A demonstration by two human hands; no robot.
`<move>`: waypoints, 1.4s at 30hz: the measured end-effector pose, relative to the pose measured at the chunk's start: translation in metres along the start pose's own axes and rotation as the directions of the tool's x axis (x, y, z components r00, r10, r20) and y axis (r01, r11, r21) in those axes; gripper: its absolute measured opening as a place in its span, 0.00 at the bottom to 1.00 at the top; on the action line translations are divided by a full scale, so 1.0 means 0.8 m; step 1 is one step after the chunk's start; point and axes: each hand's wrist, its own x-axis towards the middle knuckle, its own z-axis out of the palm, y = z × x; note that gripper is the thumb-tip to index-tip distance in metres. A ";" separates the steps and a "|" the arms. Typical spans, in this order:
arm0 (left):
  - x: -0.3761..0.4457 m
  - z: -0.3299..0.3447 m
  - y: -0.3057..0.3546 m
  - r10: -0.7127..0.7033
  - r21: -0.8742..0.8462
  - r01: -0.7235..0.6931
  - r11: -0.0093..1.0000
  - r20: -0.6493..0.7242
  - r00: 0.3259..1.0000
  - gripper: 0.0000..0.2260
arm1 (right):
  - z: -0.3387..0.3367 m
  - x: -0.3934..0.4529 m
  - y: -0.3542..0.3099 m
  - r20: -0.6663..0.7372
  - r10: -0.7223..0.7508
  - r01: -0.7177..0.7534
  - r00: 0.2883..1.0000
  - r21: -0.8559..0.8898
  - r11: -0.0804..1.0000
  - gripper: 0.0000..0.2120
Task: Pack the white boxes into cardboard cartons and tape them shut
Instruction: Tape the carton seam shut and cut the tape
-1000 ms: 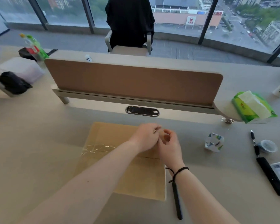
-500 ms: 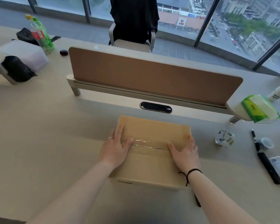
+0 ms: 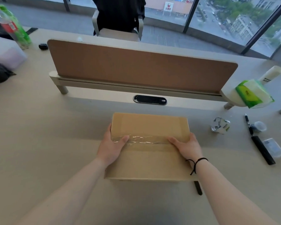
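Carton: closed cardboard carton, flat on the surface in front of the person, just this side of the brown divider panel.
Tape: clear strip running left to right across the carton's top, over the seam between the flaps; wrinkled and shiny near its left end.
Left hand: grips the carton's left edge; thumb lies on top, on the tape's left end; fingers wrap down the side, mostly hidden.
Right hand: grips the carton's right edge; thumb on top at the tape's right end; fingers curl over the side. Black band at the wrist.
Tape roll: to the right of the carton, apart from it.
Pen: farther right, beside a small clear cup.
Black handle: lies below the pen, next to a clear packet.
Tissue pack: green and white, at the divider's right end.
Bottles: far left, behind a translucent bin.
White boxes: hidden.
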 end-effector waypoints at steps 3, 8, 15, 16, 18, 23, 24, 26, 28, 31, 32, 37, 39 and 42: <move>0.002 0.001 0.001 -0.092 -0.079 0.094 0.992 0.020 0.996 0.25 | -0.007 0.012 0.009 0.124 0.044 -0.067 0.991 0.188 0.980 0.32; 0.005 0.002 0.002 -0.146 -0.168 0.153 0.974 0.051 0.988 0.17 | -0.016 0.031 0.024 0.361 0.084 -0.222 0.929 0.361 0.906 0.22; -0.003 -0.002 0.010 -0.332 -0.322 0.383 0.866 0.201 0.921 0.27 | -0.016 0.042 0.041 0.517 0.102 -0.382 0.850 0.470 0.796 0.26; -0.004 -0.002 0.012 -0.360 -0.330 0.415 0.848 0.216 0.908 0.25 | -0.016 0.043 0.042 0.537 0.099 -0.399 0.838 0.479 0.782 0.26; -0.008 0.000 0.019 -0.401 -0.344 0.466 0.815 0.244 0.883 0.20 | -0.018 0.044 0.044 0.570 0.076 -0.415 0.818 0.495 0.764 0.27; -0.009 0.000 0.025 -0.460 -0.349 0.529 0.773 0.267 0.847 0.19 | -0.017 0.040 0.044 0.607 0.064 -0.460 0.792 0.526 0.715 0.30; -0.011 -0.001 0.025 -0.463 -0.360 0.534 0.765 0.270 0.844 0.19 | -0.018 0.038 0.044 0.614 0.064 -0.473 0.786 0.531 0.703 0.29; -0.012 -0.003 0.023 -0.459 -0.380 0.533 0.756 0.272 0.846 0.20 | -0.020 0.029 0.043 0.629 0.064 -0.495 0.775 0.540 0.681 0.24; -0.015 -0.008 0.024 -0.450 -0.382 0.529 0.758 0.281 0.848 0.18 | -0.022 0.020 0.042 0.631 0.063 -0.505 0.773 0.554 0.662 0.22; -0.020 -0.016 0.030 -0.428 -0.373 0.527 0.764 0.318 0.846 0.18 | -0.023 0.004 0.046 0.601 0.073 -0.495 0.796 0.577 0.649 0.21; -0.022 -0.020 0.034 -0.409 -0.373 0.517 0.770 0.332 0.850 0.19 | -0.025 -0.004 0.045 0.599 0.073 -0.499 0.797 0.586 0.639 0.21; -0.030 -0.039 0.063 -0.332 -0.295 0.459 0.838 0.391 0.858 0.21 | -0.040 -0.051 0.038 0.544 0.042 -0.463 0.838 0.668 0.583 0.22; -0.030 -0.042 0.073 -0.307 -0.234 0.419 0.878 0.396 0.865 0.20 | -0.046 -0.073 0.039 0.506 0.026 -0.434 0.862 0.711 0.553 0.22; -0.031 -0.037 0.088 -0.280 -0.133 0.366 0.921 0.429 0.859 0.22 | -0.057 -0.105 0.052 0.423 0.031 -0.380 0.906 0.777 0.502 0.21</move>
